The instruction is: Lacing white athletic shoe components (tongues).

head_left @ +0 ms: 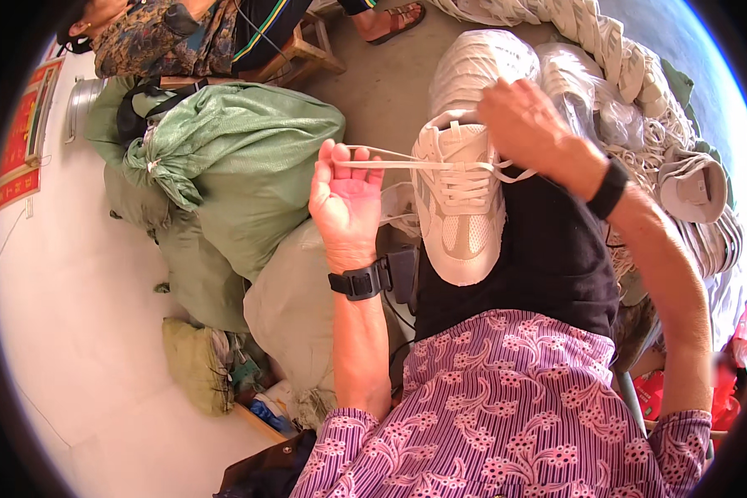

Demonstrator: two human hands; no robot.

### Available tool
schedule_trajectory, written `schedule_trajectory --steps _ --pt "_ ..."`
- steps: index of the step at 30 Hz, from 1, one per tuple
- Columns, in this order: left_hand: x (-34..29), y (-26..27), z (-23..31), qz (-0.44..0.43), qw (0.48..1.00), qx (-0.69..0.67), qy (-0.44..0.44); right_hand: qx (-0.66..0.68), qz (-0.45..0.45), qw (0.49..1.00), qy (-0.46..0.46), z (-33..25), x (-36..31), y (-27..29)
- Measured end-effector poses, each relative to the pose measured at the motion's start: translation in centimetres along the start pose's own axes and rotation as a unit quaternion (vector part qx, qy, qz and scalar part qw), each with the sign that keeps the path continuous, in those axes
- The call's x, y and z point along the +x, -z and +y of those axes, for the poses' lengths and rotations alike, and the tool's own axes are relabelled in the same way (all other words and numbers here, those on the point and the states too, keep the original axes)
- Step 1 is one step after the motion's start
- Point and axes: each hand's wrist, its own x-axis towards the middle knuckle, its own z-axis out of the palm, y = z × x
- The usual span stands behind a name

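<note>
The left hand (346,199) is turned palm up, and its half-bent fingers are grasping the white lace (397,164), which is stretched straight from the shoe (460,222). The right hand (527,124) is between 1 and 2 o'clock of this shoe, with bent fingers close to its opening; I cannot tell if these fingers are holding a lace, because their tips are not clear, but one piece of lace hangs just under this hand. Both wrists are wearing a black strap. The shoe, white and beige, is above the black cloth (556,249) on the lap, with its toe pointing to 6 o'clock, and the left hand is at its 9 o'clock. From the shoe, at 12 o'clock, there are shoes in clear plastic (481,62). At 3 o'clock, well apart, a pile of pale shoe parts (693,187) is lying. At 6 o'clock is the purple flowered clothing (498,398) of the person. Beyond the left hand, toward 9 o'clock, stands a tied green sack (257,166), and at 8 o'clock a whitish sack (286,303). Farther, at 10 o'clock, another person (162,41) is sitting near a wooden stool (311,50), with a brown sandal (400,22) at 11 o'clock.
</note>
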Motion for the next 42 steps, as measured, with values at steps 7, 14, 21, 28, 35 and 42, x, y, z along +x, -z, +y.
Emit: schedule_trajectory --steps 7,14,21,28,35,42 --pt "-1.2 -0.6 -4.2 0.083 0.953 0.276 0.092 -0.163 0.004 0.974 -0.156 11.9 -7.8 2.4" --pt "-1.3 -2.0 -4.6 0.087 0.896 0.43 0.063 -0.205 -0.036 0.928 -0.31 18.9 -13.8 3.6" --pt "0.2 -5.4 -6.1 -0.121 0.743 0.657 0.044 0.12 0.083 0.978 -0.15 10.1 -9.5 2.0" --pt "2.3 -7.5 -6.9 -0.156 0.688 0.682 0.191 0.225 0.02 0.974 -0.009 0.2 -5.2 1.5" --pt "3.6 -8.9 -7.6 -0.188 0.595 0.74 0.252 0.189 0.029 0.981 -0.024 -0.8 -4.5 1.2" --pt "3.7 -7.4 -8.6 -0.176 0.676 0.677 0.231 0.189 0.072 0.979 0.011 -0.3 -4.8 0.5"
